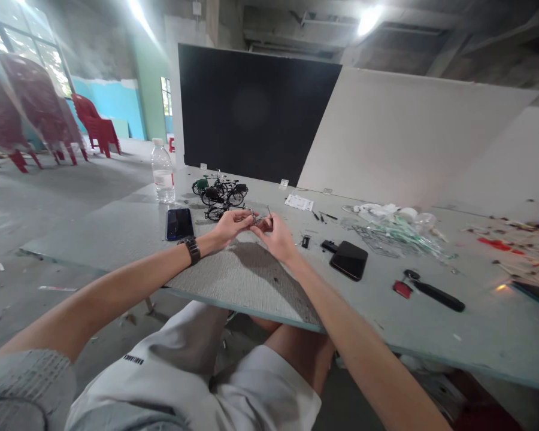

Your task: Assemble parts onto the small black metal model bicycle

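Note:
Over the near side of the table, both my hands meet at fingertip height. My left hand (232, 227), with a dark watch on its wrist, is closed in a pinch on a small metallic part (253, 218) that is too small to name. My right hand (277, 238) is closed around a thin dark rod-like tool (270, 212) whose tip points up; its exact kind does not show. Just beyond my left hand stand several miniature bicycles, including a green one (200, 185) and a black one (216, 212).
A phone (179, 224) and water bottle (163, 173) are at left. Right of my hands lie a black flat device (349, 260), a black-handled tool (440, 296), a red-and-black piece (402, 290) and a heap of plastic bags (399, 224). Upright panels (256, 114) line the table's back.

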Tool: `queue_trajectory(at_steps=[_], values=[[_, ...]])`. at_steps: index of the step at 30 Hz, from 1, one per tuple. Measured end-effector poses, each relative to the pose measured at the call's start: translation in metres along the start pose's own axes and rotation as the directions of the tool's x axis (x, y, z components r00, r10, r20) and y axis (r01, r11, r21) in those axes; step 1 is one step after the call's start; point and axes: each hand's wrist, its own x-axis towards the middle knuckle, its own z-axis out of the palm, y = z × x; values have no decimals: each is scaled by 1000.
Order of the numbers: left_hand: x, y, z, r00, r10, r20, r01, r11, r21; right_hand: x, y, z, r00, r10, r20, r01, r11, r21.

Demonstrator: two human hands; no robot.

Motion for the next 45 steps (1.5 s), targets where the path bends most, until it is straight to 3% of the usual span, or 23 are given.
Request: queue_trajectory(at_steps=[8,19,29,34,40,45], values=[[1,-3,-3,999,0,37,1,1000,-21,-2,-8,2,1000,22,-18,-22,999,35],[1,-4,-2,992,76,104,-83,995,60,-5,-7,0,984,-177,-8,168,946,-276],[0,-6,-3,993,78,90,-89,988,128,-1,-1,3,994,-101,-40,94,983,-159],[-1,-3,-2,991,85,105,-108,964,243,0,-1,-1,995,-77,-64,67,986,-151],[-6,4,3,950,61,307,-189,894,407,2,-7,-12,988,-126,-86,118,989,-89],[-10,13,5,957,25,289,-193,796,574,2,-8,-15,992,-107,-68,101,992,-80]])
